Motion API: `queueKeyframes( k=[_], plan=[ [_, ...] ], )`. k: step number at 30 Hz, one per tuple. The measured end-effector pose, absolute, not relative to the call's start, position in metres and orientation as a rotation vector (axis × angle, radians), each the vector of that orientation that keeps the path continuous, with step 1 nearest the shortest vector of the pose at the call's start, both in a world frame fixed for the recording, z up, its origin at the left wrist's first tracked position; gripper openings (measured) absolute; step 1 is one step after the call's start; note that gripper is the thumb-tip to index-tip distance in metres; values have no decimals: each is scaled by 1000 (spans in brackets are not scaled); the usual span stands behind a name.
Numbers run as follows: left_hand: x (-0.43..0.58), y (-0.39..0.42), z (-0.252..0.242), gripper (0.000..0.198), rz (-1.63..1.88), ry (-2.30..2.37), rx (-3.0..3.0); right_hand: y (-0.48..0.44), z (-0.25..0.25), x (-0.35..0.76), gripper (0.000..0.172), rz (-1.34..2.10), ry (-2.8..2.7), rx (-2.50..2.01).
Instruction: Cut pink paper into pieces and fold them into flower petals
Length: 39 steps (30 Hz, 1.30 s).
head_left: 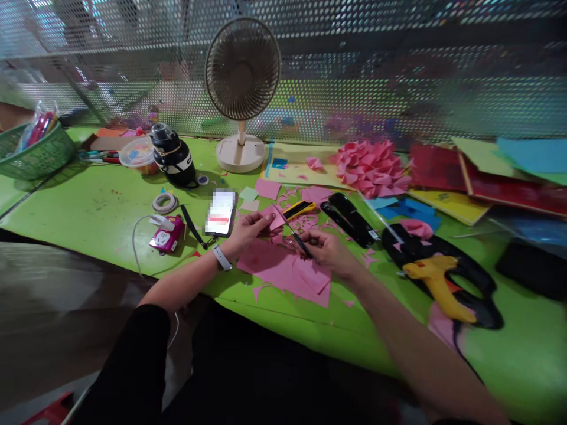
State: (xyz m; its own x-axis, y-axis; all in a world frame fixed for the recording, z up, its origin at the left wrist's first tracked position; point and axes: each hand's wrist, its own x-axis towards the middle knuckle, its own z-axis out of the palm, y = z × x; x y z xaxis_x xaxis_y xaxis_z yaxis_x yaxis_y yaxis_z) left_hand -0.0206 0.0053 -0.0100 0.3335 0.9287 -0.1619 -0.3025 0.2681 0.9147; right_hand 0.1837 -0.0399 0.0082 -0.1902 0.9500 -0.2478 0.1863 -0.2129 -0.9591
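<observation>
My left hand (244, 234), with a white watch band (222, 258) on its wrist, pinches a small piece of pink paper (276, 218). My right hand (331, 252) is closed on scissors (302, 243), whose blades reach up to the edge of that paper. Beneath both hands lies a larger pink sheet (263, 263) with cut pieces on it. Pink scraps (305, 223) are scattered just beyond the hands. A yellow and black utility knife (299, 209) rests among them. Left of my left hand, a lit phone (221, 212) lies face up.
Right of my right hand are a black stapler (349, 221) and a yellow glue gun (438, 283). A pink paper pile (370, 167), a fan (241, 154) and a black bottle (173, 158) stand along the back. Tape (164, 203) and a magenta power adapter (167, 238) sit left.
</observation>
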Motion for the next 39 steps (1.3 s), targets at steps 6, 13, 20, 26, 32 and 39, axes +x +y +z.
queueKeyframes(
  k=[6, 13, 20, 26, 32, 39],
  plan=[
    [-19, 2, -8, 40, 1061, 793, 788, -41, 10, 183, 52, 1501, -1330, -1414],
    [-19, 1, -6, 63, 1069, 711, 745, -41, 2, 183, 46, 1557, -1345, -1400],
    [-19, 2, -10, 68, 1055, 674, 749, -40, 2, 184, 48, 1543, -1342, -1401],
    [-18, 5, -18, 55, 1054, 681, 729, -39, -6, 185, 47, 1524, -1399, -1384],
    [-20, 6, -19, 53, 1052, 704, 724, -39, -3, 185, 51, 1500, -1382, -1424],
    [-26, 17, -12, 37, 1141, 818, 839, -24, 13, 232, 47, 1135, -1358, -1473]
  ],
)
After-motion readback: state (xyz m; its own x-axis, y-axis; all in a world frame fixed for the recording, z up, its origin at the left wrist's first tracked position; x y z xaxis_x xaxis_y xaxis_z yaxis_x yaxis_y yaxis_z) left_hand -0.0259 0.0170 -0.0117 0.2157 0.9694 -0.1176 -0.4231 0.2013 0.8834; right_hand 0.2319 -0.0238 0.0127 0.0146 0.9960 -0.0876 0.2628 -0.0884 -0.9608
